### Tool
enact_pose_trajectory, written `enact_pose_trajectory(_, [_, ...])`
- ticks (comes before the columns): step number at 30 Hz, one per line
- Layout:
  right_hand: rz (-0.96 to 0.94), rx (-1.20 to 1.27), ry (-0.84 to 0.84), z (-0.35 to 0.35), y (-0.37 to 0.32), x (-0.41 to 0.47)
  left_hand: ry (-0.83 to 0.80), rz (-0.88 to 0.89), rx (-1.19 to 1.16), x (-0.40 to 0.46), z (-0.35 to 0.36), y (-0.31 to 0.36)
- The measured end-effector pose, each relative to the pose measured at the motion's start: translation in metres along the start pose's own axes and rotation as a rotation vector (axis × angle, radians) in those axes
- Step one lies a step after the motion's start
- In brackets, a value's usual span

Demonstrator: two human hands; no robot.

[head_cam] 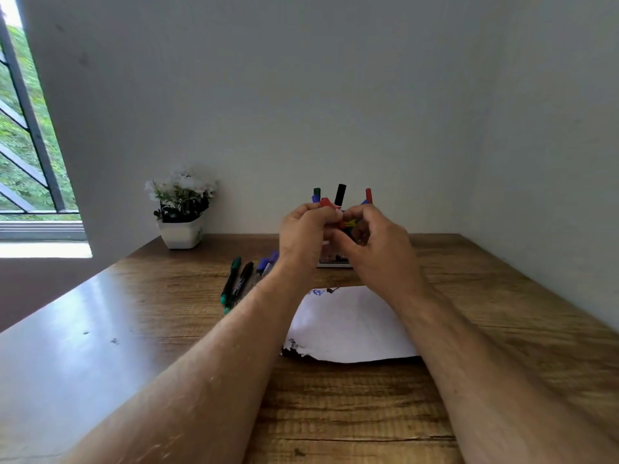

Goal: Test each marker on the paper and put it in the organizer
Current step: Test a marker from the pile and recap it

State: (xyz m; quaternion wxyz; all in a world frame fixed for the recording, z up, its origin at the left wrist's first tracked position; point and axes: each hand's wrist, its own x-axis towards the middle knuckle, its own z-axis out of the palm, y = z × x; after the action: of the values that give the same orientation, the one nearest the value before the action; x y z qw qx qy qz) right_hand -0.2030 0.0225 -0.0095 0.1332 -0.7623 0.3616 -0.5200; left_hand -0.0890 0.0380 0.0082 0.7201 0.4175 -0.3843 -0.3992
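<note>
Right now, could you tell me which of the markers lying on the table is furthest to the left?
The green marker: it lies leftmost in the row, with the black marker beside it and the blue ones nearer the left hand's forearm.

Wooden desk [335, 413] against white wall [335, 95]; barred window [26, 128] at left.
</note>
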Motion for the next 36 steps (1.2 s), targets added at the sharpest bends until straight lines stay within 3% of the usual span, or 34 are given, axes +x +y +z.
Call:
enact_pose_trajectory(14, [0.060, -0.136, -0.083, 0.003, 0.016, 0.002, -0.006, -0.083, 0.015, -0.005, -0.005, -0.023])
enact_pose_trajectory(36, [0.028, -0.315, -0.096, 0.006, 0.015, 0.007, 0.092, 0.004, 0.000, -0.003, 0.003, -0.014])
